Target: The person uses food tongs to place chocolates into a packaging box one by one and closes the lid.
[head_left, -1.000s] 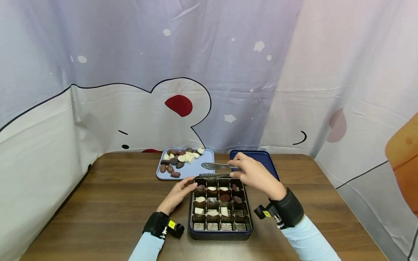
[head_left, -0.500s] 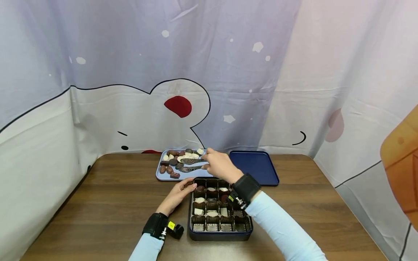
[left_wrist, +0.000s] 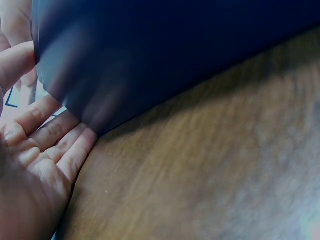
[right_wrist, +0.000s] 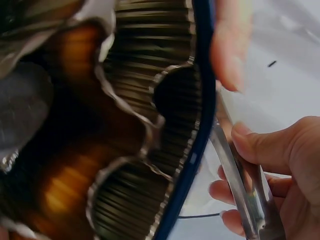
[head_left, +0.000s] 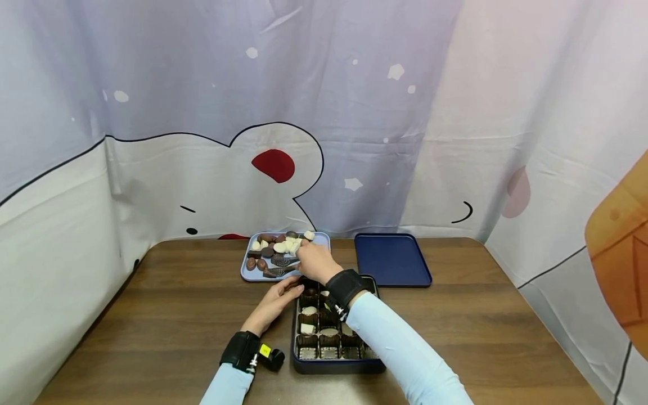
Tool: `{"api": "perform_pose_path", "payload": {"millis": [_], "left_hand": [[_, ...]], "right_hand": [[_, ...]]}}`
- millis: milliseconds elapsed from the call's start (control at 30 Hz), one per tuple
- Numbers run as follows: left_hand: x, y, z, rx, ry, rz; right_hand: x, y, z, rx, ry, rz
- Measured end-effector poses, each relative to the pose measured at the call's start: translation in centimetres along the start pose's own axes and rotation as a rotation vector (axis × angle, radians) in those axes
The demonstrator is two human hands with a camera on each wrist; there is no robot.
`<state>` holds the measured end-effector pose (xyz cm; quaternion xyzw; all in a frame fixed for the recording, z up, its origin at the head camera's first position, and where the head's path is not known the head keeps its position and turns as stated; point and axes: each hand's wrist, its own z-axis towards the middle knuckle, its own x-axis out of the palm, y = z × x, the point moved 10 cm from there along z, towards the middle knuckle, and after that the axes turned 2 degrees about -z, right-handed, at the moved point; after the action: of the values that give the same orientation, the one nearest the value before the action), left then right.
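Note:
My right hand (head_left: 318,263) grips metal serving tongs (head_left: 284,261) over the light-blue tray (head_left: 324,241). The perforated tips stand apart among the chocolates (head_left: 280,247), the nearer one overlapping a brown bar at the tray's front. In the right wrist view, thumb and fingers hold the tongs' metal arms (right_wrist: 239,185). My left hand (head_left: 273,305) rests at the far left corner of the dark-blue chocolate box (head_left: 339,368), its fingers (left_wrist: 52,132) lying fairly straight against the wall. White and dark chocolates sit in several box compartments; the right forearm hides part of the box.
A dark-blue lid (head_left: 392,260) lies at the back right of the wooden table (head_left: 167,326), beside the tray. Behind the table's far edge hangs a printed curtain (head_left: 364,124). The box stands between both forearms.
My right hand has carried the tongs leftward from above the box's far edge and the lid onto the tray, lowering the tips among the chocolates. The left hand has stayed at the box corner.

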<state>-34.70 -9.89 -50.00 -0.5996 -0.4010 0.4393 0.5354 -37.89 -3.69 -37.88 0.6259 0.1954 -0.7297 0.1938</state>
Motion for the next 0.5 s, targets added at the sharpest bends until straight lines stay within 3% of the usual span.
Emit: {"api": "perform_pose_path", "payload": {"millis": [167,500], "left_hand": [[0.0,0.0,-0.1,0.003,0.004,-0.015],[-0.1,0.4,0.0,-0.008,-0.006,0.007]], "right_hand": [[1.4,-0.2,0.4,0.039,0.008,-0.022],[1.5,-0.5,0.0,0.042,-0.023,-0.016]]}}
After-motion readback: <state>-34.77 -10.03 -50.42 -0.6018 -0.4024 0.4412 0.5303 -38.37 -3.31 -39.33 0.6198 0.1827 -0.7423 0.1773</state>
